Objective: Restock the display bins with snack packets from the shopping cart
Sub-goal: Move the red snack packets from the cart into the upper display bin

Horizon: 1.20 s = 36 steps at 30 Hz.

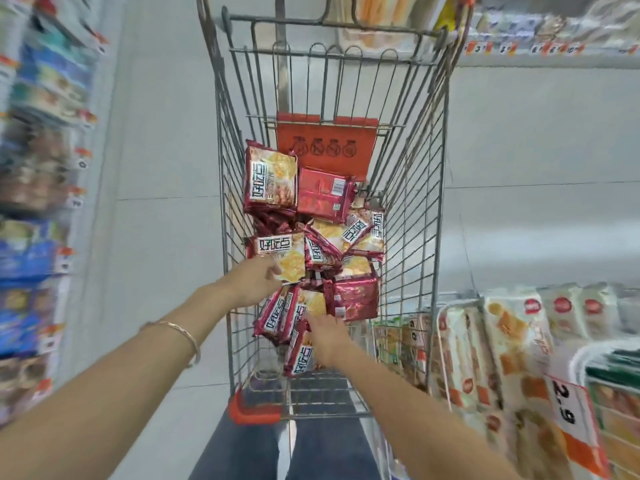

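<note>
Flooring of pale grey tiles [156,237] runs under both arms along a shop aisle. Blurred shelving [34,202] stacked with blue and brown packs rises beyond the left arm, and a white shelf rail [519,50] with small orange price tags crosses above and to the right of the right hand. A wire shopping cart [415,202] stands straight ahead of the person, with both hands reaching into its basket. Just outside the right forearm sits a wire display bin [460,296] full of pale packs with orange print.

Red snack packets [346,237] lie heaped in the cart, around and beyond both hands. The left hand [256,282] pinches the near edge of a face-up packet [280,251], thumb on top. The right hand [325,336] lies among the nearer packets, against an upright packet [301,355]; its fingertips are hidden, so I cannot tell whether it grips. The hands are apart, with a few packets between them. A thin bracelet [180,332] circles the left wrist.

Several packets read "好吃点" in white panels. A red plate [325,143] on the cart's far end, beyond the hands, bears four crossed-out symbols. A price card [568,403] to the right of the right forearm reads "2.9".
</note>
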Motion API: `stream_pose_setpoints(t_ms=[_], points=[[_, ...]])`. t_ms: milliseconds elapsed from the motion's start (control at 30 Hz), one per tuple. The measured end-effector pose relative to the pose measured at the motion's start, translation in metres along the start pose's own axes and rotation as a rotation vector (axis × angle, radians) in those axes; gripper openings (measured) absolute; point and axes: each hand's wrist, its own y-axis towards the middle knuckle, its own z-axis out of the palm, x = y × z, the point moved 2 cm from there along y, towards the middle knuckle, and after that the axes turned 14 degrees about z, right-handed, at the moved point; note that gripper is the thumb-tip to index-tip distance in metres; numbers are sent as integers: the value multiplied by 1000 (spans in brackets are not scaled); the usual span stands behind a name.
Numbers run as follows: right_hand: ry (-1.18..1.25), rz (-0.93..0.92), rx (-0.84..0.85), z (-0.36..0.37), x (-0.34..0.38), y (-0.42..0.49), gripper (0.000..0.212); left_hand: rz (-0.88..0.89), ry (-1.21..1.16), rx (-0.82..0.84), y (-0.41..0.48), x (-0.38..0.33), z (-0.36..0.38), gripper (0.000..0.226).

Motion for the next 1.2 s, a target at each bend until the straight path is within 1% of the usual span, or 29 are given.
stream_pose_setpoints(t_ms=[67, 133, 167, 233, 267, 300, 367, 400, 433, 467, 500, 533, 567, 600, 633, 667, 700, 767, 800, 833, 900, 933, 967, 1033, 1067, 1100, 1133, 1167, 1200], points=[[-55, -59, -30, -3, -1, -3, 62, -30, -59, -15, 3, -1, 2, 34], [-71, -100, -57, -11, -6, -9, 50, -58, -114, -33, 7, -2, 5, 32], [-1, -104, -58, -17, -11, -13, 40, -72, -143, -52, 9, -2, 6, 32], [159, -110, -72, -26, -27, -14, 11, -107, -231, -105, 14, -2, 7, 29], [198, -101, -66, -30, -35, -13, 5, -135, -293, -125, 17, -2, 9, 28], [211, -83, -55, -31, -41, -11, 21, -166, -358, -139, 19, -2, 11, 26], [270, -13, 47, -27, -41, -7, 75, -204, -437, -147, 22, -3, 15, 23], [268, 12, 72, -22, -35, -4, 94, -210, -451, -148, 22, -4, 17, 20], [214, 16, 93, -14, -26, 2, 105, -211, -460, -147, 22, -4, 19, 17], [115, 15, 98, -5, -17, 7, 110, -207, -464, -147, 23, -4, 21, 14], [5, 12, 75, 3, -9, 12, 107, -206, -459, -140, 22, -3, 22, 11], [-93, 23, 31, 8, -3, 16, 98, -204, -454, -133, 22, -2, 23, 10], [-157, 32, -29, 10, -1, 19, 83, -204, -450, -130, 21, 0, 23, 12], [-184, 34, -88, 7, -1, 21, 66, -203, -450, -134, 20, 3, 23, 14], [-173, 35, -113, 3, -5, 22, 55, -206, -461, -143, 19, 5, 22, 17], [-130, 45, -84, -4, -13, 24, 48, -209, -480, -157, 19, 6, 20, 22], [-20, 64, -18, -16, -24, 23, 45, -214, -507, -175, 18, 8, 19, 25], [331, 103, 153, -42, -52, 21, 39, -220, -553, -203, 17, 12, 18, 32], [503, 95, 219, -56, -66, 19, 40, -227, -557, -198, 17, 14, 19, 44], [652, 79, 246, -71, -77, 16, 47, -237, -556, -180, 17, 13, 21, 61], [953, 75, 308, -96, -88, 9, 69, -254, -581, -119, 19, 7, 27, 92], [1113, 46, 371, -101, -89, 10, 83, -253, -657, -86, 21, 2, 31, 103], [1264, 2, 443, -106, -87, 11, 89, -270, -786, -71, 24, -2, 34, 113], [1441, -44, 529, -111, -83, 17, 94, -335, -1009, -123, 32, -4, 37, 135], [1521, -34, 530, -111, -81, 20, 97, -353, -1055, -166, 37, 1, 38, 144], [1633, 4, 537, -112, -80, 24, 100, -347, -1061, -208, 41, 3, 38, 147], [1686, 60, 502, -110, -79, 29, 95, -346, -1042, -242, 41, 5, 36, 144], [1611, 148, 360, -107, -80, 35, 80, -341, -1022, -260, 41, 5, 34, 135], [1329, 266, 159, -104, -84, 42, 62, -334, -999, -285, 39, 6, 32, 119]])
